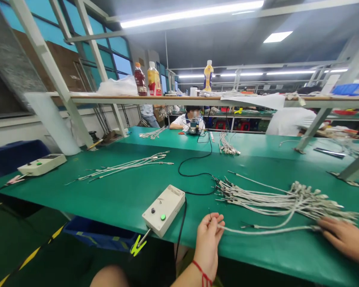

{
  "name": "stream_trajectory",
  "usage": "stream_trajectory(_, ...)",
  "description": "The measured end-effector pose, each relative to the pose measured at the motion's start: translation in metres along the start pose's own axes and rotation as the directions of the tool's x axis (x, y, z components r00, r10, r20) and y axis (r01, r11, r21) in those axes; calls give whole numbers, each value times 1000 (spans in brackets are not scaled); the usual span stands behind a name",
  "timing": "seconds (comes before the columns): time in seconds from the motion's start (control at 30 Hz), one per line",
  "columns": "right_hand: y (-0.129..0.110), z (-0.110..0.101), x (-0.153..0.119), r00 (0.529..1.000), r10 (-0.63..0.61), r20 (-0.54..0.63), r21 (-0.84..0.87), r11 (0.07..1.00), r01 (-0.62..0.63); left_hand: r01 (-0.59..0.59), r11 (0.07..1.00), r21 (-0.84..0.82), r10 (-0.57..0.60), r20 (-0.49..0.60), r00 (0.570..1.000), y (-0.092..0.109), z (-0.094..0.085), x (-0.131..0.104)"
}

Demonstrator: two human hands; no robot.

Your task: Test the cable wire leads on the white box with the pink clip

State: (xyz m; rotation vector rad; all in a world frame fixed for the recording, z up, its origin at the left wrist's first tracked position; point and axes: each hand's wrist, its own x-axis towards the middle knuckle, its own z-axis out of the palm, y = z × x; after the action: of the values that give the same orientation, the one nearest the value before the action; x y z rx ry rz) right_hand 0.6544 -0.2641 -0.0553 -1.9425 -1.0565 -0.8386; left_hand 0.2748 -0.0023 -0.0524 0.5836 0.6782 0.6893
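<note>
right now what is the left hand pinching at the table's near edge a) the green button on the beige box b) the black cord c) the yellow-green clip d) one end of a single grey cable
d: the left hand pinches one end of a single grey cable that runs along the green table to the right hand, while the beige box and its yellow-green clip lie apart from it.

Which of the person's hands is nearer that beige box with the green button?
Left. The left hand lies just right of the beige box, pinching a cable end; the right hand rests far right, beyond the cable bundle.
</note>
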Motion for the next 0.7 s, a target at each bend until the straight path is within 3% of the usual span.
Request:
stream_trajectory(0.1,22,-12,24,998,-20,55,31,999,18,-77,989,128,67,82,994,-3,20,20)
stream_trajectory(0.2,28,-20,30,983,-58,176,-90,993,75,-201,942,270,167,147,975,4,32,30)
stream_trajectory(0.3,4,-20,8,966,-106,237,-182,972,151,-350,854,385,294,196,935,20,10,2)
stream_trajectory(0.4,-70,-12,-45,938,-193,289,-150,958,244,-446,745,497,346,285,894,26,-52,-55)
stream_trajectory(0.43,-105,-8,-68,920,-233,315,-45,965,260,-494,590,639,294,399,868,23,-77,-74)
stream_trajectory(0.47,-145,-1,-90,911,-251,327,80,968,238,-494,423,760,197,455,868,20,-102,-90)
stream_trajectory(0.5,-187,7,-112,877,-263,402,234,956,180,-427,281,859,96,418,903,15,-127,-101)
stream_trajectory(0.53,-228,18,-131,809,-276,519,388,919,64,-329,236,914,74,320,944,10,-151,-108)
stream_trajectory(0.57,-267,33,-148,690,-295,661,494,863,-104,-219,222,950,93,203,975,5,-173,-110)
stream_trajectory(0.63,-331,73,-173,514,-145,845,410,793,-451,-21,212,977,135,-7,991,-3,-213,-100)
stream_trajectory(0.7,-374,123,-189,399,-140,906,346,786,-512,128,216,968,131,-159,979,-10,-248,-82)
